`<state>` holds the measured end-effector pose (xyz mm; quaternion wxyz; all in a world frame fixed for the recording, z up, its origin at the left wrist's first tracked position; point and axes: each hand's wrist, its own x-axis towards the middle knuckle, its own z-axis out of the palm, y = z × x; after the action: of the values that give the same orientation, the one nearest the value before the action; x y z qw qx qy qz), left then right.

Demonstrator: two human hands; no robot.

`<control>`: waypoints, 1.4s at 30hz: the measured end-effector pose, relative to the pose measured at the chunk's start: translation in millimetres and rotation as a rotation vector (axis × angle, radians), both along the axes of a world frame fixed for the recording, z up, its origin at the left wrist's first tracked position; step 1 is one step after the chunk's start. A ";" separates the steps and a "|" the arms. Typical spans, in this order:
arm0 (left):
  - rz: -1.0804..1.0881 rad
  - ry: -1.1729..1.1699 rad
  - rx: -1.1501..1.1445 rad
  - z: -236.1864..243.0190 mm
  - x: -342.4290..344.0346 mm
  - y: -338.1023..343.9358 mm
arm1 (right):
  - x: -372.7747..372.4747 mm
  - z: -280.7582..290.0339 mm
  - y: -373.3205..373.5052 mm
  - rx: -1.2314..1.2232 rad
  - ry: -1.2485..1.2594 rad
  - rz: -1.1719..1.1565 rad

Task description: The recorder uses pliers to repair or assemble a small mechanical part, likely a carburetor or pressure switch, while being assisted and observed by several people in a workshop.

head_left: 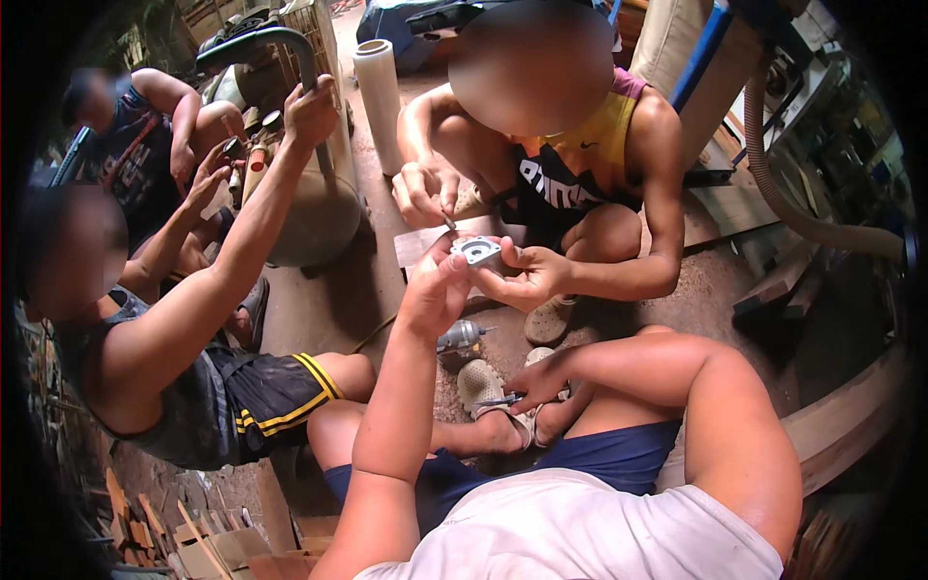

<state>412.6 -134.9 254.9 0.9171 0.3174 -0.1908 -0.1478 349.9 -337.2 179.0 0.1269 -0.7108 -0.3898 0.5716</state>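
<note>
My left hand is raised, its fingers closed on the edge of a grey metal housing with a round opening in its middle. A co-worker's hand grips the same housing from the right. The co-worker's other hand pinches a small dark piece just above it. Low beside my sandals, my right hand is closed around a slim metal hand tool; its narrow end points left, and its exact kind I cannot make out.
A silver motor-like power tool lies on the floor ahead of my feet. One person at the left grips a curved handle on a round tank; another sits behind. A pale roll stands upright. Wood scraps and a hose flank me.
</note>
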 end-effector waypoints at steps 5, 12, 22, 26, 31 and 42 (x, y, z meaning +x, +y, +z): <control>0.187 0.032 -0.030 -8.0 -21.6 5.3 | 1.8 10.2 5.9 -0.012 -0.031 0.031; 0.446 -0.124 0.092 -16.4 -63.2 29.7 | 1.3 -15.2 1.7 0.068 0.052 -0.014; 0.214 0.236 0.092 -95.8 -124.2 54.4 | 7.5 5.7 3.9 0.039 0.036 -0.084; 0.170 0.338 0.024 -109.1 -129.6 44.2 | 10.5 30.7 11.6 0.056 0.044 -0.172; 0.298 0.220 0.064 -107.2 -124.4 49.8 | 9.3 27.1 8.6 0.252 0.103 -0.284; 0.408 0.072 0.128 -96.1 -124.5 48.6 | 6.5 33.8 18.1 0.473 0.234 -0.296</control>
<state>288.1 -86.3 158.8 0.9121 0.4017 -0.0799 0.0179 356.4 -319.1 212.9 0.4148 -0.6399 -0.3871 0.5183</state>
